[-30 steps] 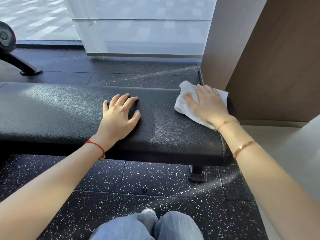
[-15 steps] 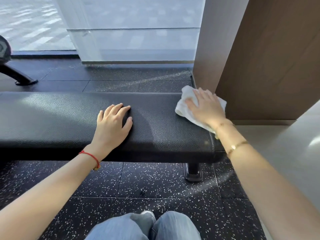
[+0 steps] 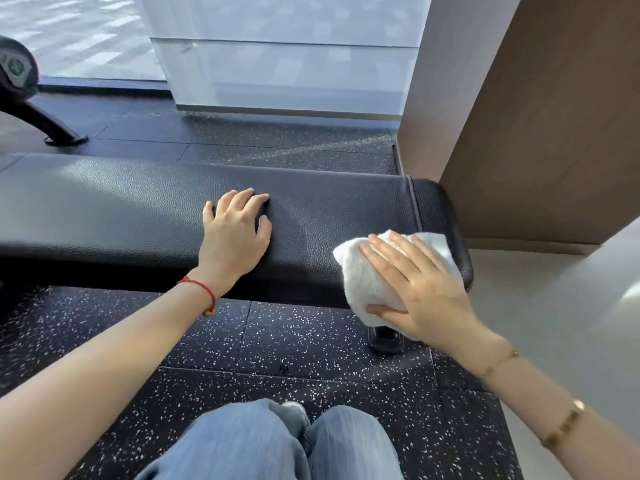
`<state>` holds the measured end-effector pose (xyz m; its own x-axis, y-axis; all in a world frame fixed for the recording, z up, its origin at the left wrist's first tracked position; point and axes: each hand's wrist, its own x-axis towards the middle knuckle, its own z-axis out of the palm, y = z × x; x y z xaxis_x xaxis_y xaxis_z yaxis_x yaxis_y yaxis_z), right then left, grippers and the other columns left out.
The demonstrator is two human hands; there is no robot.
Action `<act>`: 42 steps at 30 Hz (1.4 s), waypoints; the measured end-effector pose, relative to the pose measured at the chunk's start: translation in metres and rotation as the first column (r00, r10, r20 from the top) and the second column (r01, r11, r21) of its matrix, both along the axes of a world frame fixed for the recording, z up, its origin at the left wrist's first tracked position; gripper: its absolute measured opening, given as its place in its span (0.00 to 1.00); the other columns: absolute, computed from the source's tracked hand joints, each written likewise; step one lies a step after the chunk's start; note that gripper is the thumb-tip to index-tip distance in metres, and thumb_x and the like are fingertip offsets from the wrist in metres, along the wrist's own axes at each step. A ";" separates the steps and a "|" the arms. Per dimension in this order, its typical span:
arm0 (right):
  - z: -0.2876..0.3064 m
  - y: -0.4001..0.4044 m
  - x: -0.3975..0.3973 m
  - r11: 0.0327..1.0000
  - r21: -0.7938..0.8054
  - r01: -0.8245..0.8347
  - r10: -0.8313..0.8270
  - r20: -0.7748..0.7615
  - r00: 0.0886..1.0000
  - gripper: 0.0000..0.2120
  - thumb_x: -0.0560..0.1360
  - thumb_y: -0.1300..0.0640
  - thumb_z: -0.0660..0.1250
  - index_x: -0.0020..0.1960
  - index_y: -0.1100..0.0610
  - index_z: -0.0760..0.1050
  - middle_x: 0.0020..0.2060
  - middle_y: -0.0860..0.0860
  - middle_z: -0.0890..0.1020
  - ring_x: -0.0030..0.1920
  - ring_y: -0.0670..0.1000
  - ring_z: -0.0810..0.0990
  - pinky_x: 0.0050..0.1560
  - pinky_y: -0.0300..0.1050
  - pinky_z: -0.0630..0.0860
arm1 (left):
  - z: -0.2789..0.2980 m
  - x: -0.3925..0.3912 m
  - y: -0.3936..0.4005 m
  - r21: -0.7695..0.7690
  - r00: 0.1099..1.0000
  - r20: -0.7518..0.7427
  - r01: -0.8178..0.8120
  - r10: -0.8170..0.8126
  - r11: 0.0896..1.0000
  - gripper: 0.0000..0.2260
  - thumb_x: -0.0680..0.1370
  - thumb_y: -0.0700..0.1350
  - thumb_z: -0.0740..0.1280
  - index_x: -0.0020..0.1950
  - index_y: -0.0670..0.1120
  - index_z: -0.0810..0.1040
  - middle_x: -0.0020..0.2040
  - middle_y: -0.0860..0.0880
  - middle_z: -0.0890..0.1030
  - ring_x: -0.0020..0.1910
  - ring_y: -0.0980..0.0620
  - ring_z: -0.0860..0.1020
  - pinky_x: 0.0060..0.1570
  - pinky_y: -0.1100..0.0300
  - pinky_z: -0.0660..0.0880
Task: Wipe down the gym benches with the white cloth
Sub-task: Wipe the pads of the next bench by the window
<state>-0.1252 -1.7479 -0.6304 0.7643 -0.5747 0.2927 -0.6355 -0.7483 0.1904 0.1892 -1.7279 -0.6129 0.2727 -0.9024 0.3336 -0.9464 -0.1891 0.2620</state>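
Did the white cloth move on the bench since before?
Yes. The white cloth slid from the far edge of the bench to its near edge, under the right hand.

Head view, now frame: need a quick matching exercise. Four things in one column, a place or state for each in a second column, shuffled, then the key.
Column 1
1. left hand
2. white cloth
3. right hand
4. red string bracelet

Column 2
A. bunched at the near right corner of the black bench
B. flat on the bench top, fingers spread, holding nothing
C. round the left wrist
D. laid over the cloth, thumb under its lower edge

Pairs: 1-B, 2-A, 3-D, 4-C
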 end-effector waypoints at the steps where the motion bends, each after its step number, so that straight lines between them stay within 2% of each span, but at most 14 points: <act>1: 0.001 0.000 0.010 0.999 -0.035 0.006 -0.007 -0.016 1.000 0.42 0.75 0.30 0.61 0.80 0.53 0.56 0.78 0.50 0.63 0.78 0.54 0.61 0.76 0.57 0.61 | 0.000 -0.001 0.000 0.000 1.000 -0.005 -0.001 0.001 1.000 0.18 0.80 0.47 0.60 0.70 0.49 0.73 0.70 0.49 0.72 0.72 0.47 0.66 0.73 0.39 0.56; 4: -0.001 0.008 0.060 0.998 -0.068 -0.002 0.001 -0.010 1.000 0.42 0.73 0.31 0.62 0.79 0.53 0.59 0.77 0.50 0.66 0.76 0.55 0.64 0.75 0.56 0.61 | 0.000 -0.001 -0.001 -0.008 1.000 -0.020 -0.004 0.004 1.000 0.18 0.80 0.46 0.61 0.70 0.49 0.73 0.70 0.49 0.73 0.72 0.47 0.66 0.73 0.39 0.56; 7: -0.005 0.018 0.083 0.994 -0.110 0.014 -0.006 0.070 0.998 0.38 0.75 0.34 0.64 0.77 0.54 0.64 0.74 0.51 0.70 0.75 0.55 0.67 0.75 0.55 0.63 | -0.002 0.001 0.000 -0.013 1.000 -0.013 0.001 -0.002 1.000 0.18 0.80 0.47 0.61 0.70 0.49 0.74 0.70 0.49 0.73 0.72 0.46 0.67 0.73 0.40 0.58; 11: -0.010 0.016 0.027 0.991 -0.129 0.024 -0.002 0.171 0.985 0.38 0.76 0.35 0.67 0.78 0.55 0.64 0.74 0.51 0.69 0.75 0.54 0.66 0.76 0.55 0.61 | -0.004 0.006 0.001 -0.020 1.000 -0.003 0.016 -0.016 1.000 0.18 0.80 0.47 0.61 0.70 0.49 0.73 0.71 0.48 0.73 0.73 0.46 0.66 0.73 0.40 0.58; 14: -0.017 0.013 -0.004 0.984 -0.156 0.091 -0.064 0.167 0.984 0.39 0.76 0.34 0.66 0.78 0.56 0.63 0.75 0.52 0.68 0.76 0.54 0.65 0.76 0.56 0.61 | -0.004 0.001 -0.001 -0.036 1.000 -0.015 0.004 -0.005 0.999 0.18 0.80 0.46 0.61 0.69 0.49 0.74 0.70 0.48 0.74 0.72 0.46 0.67 0.72 0.38 0.58; 16: -0.016 0.013 0.015 0.982 -0.141 0.130 -0.108 0.150 0.983 0.41 0.73 0.32 0.66 0.77 0.56 0.65 0.74 0.52 0.69 0.74 0.56 0.67 0.75 0.57 0.63 | -0.004 0.000 -0.001 -0.039 1.000 -0.016 0.000 -0.001 0.999 0.18 0.79 0.45 0.61 0.69 0.49 0.74 0.69 0.48 0.74 0.71 0.46 0.67 0.72 0.38 0.58; 19: -0.013 0.022 0.081 0.987 -0.129 0.098 -0.077 0.157 0.985 0.41 0.70 0.32 0.69 0.75 0.55 0.69 0.72 0.52 0.73 0.72 0.57 0.71 0.72 0.56 0.67 | -0.005 0.000 -0.002 -0.039 1.000 -0.019 -0.001 0.001 0.999 0.18 0.79 0.45 0.62 0.69 0.48 0.74 0.70 0.48 0.74 0.72 0.46 0.67 0.72 0.38 0.58; 22: -0.012 0.030 0.120 0.988 -0.113 0.105 -0.087 0.155 0.984 0.40 0.72 0.31 0.67 0.75 0.54 0.68 0.72 0.52 0.72 0.73 0.57 0.70 0.73 0.54 0.65 | -0.005 0.002 -0.001 -0.049 0.999 -0.035 0.007 -0.009 0.999 0.17 0.79 0.44 0.63 0.69 0.47 0.75 0.70 0.46 0.74 0.72 0.45 0.68 0.72 0.39 0.59; 26: -0.018 0.028 0.072 0.989 -0.135 0.058 -0.029 0.208 0.978 0.39 0.73 0.35 0.68 0.76 0.55 0.66 0.74 0.52 0.70 0.75 0.56 0.67 0.76 0.53 0.60 | -0.004 0.003 0.000 -0.044 1.000 -0.002 0.011 -0.011 0.999 0.18 0.80 0.46 0.62 0.69 0.49 0.75 0.70 0.48 0.74 0.72 0.45 0.68 0.72 0.41 0.60; 29: -0.029 0.021 0.012 0.975 -0.166 0.147 -0.107 0.231 0.967 0.38 0.77 0.36 0.67 0.78 0.56 0.63 0.75 0.53 0.69 0.76 0.56 0.65 0.77 0.56 0.60 | -0.004 0.001 0.000 -0.053 1.000 -0.005 0.002 -0.003 0.999 0.18 0.79 0.46 0.61 0.69 0.49 0.75 0.70 0.48 0.74 0.72 0.46 0.68 0.72 0.40 0.60; 31: -0.028 0.018 0.004 0.970 -0.132 0.203 -0.168 0.235 0.957 0.40 0.75 0.33 0.67 0.78 0.57 0.63 0.74 0.53 0.69 0.75 0.57 0.65 0.76 0.58 0.59 | -0.004 0.000 -0.001 -0.064 1.000 -0.004 -0.012 0.012 0.998 0.17 0.78 0.46 0.62 0.68 0.49 0.75 0.68 0.49 0.75 0.71 0.46 0.69 0.71 0.39 0.61; 33: -0.022 0.020 0.029 0.970 -0.067 0.235 -0.215 0.226 0.950 0.43 0.72 0.31 0.66 0.76 0.57 0.66 0.74 0.53 0.70 0.74 0.58 0.67 0.76 0.59 0.60 | -0.004 -0.001 -0.002 -0.064 1.000 -0.010 -0.013 0.012 0.998 0.17 0.78 0.46 0.62 0.67 0.49 0.76 0.68 0.49 0.76 0.70 0.46 0.69 0.71 0.39 0.61; 37: -0.011 0.032 0.097 0.985 0.037 0.171 -0.175 0.189 0.966 0.42 0.72 0.30 0.64 0.75 0.57 0.67 0.73 0.54 0.71 0.74 0.59 0.68 0.75 0.58 0.62 | -0.004 0.000 -0.001 -0.047 1.000 -0.017 -0.011 0.010 0.999 0.18 0.78 0.45 0.63 0.68 0.49 0.75 0.69 0.47 0.75 0.71 0.45 0.68 0.72 0.40 0.59; 42: -0.005 0.033 0.057 0.977 0.117 0.176 -0.197 0.202 0.959 0.38 0.77 0.32 0.61 0.77 0.56 0.65 0.76 0.52 0.67 0.77 0.55 0.63 0.75 0.57 0.61 | -0.005 0.003 0.000 -0.026 1.000 -0.008 0.018 -0.019 0.999 0.18 0.80 0.45 0.62 0.70 0.49 0.74 0.71 0.47 0.73 0.73 0.44 0.67 0.73 0.39 0.58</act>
<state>-0.0679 -1.7149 -0.6349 0.5673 -0.7348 0.3718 -0.7834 -0.6207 -0.0313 0.1927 -1.7276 -0.6183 0.2590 -0.8983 0.3549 -0.9473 -0.1646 0.2747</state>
